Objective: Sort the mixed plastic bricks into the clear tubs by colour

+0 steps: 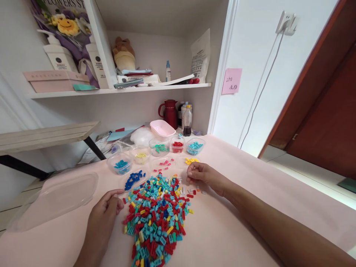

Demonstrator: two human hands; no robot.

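Note:
A heap of small mixed-colour bricks [157, 215] lies on the pink table cover [236, 222] in front of me. My left hand [107, 207] rests at the heap's left edge with its fingers curled; whether it holds a brick I cannot tell. My right hand [201, 174] hovers at the heap's upper right, fingertips pinched together, just below a cup of yellow bricks [191, 161]. Behind the heap stand clear cups of sorted bricks: dark blue [134, 178], blue [121, 164], green [159, 148], red [177, 145] and light blue [194, 147].
A large clear lid [55, 198] lies at the left. A pink tub [162, 129], a red jug [169, 111] and bottles [187, 120] stand at the back under a shelf [119, 89]. A wooden bench top [47, 135] juts in from the left.

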